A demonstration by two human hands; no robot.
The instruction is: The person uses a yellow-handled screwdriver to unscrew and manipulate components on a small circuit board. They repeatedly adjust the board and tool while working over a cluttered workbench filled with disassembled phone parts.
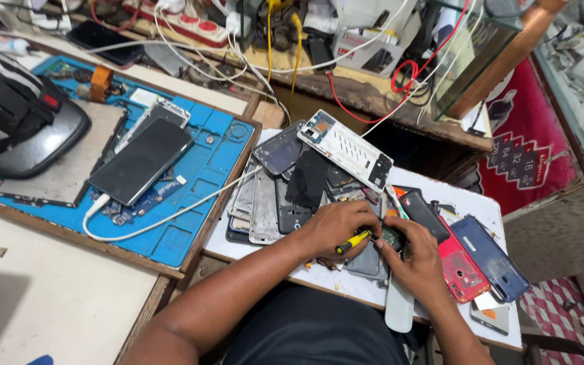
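My left hand (332,226) grips a small screwdriver with a yellow and black handle (353,241), its tip pointing at a small dark phone part (392,237). My right hand (419,260) holds that part down on the white board (346,284) over my lap. A heap of phone frames and back covers (285,192) lies just beyond my left hand. A white phone frame (346,147) rests on top of the heap. Red (459,270) and blue (489,257) phone backs lie to the right of my right hand.
A blue repair mat (201,179) at the left carries a dark phone (140,161) with a white cable (163,217). A black and grey bag (15,122) sits at the far left. Tangled wires and a power strip (194,21) crowd the wooden bench behind.
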